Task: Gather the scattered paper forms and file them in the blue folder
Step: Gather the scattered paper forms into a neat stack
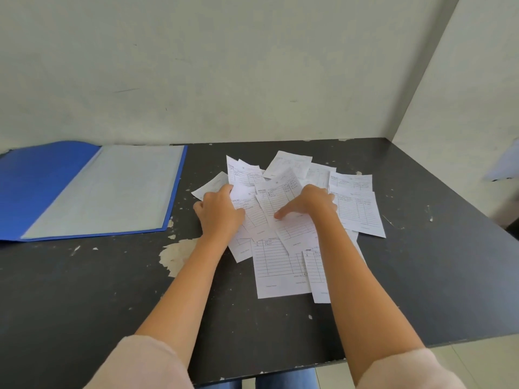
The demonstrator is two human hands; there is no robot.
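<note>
Several white printed paper forms (278,265) lie in a loose overlapping heap on the dark table, right of centre. My left hand (219,213) rests palm down on the heap's left side, fingers spread over the sheets. My right hand (310,203) lies flat on the middle of the heap, thumb pointing left. Neither hand has a sheet lifted. The blue folder (36,186) lies open at the back left, with a pale clear sleeve page (112,189) showing on its right half.
The black table (421,276) has chipped paint patches (177,254) near my left forearm. A pale wall runs behind it and a corner wall stands at the right. The table's front edge is close to my body, and its right edge drops off to the floor.
</note>
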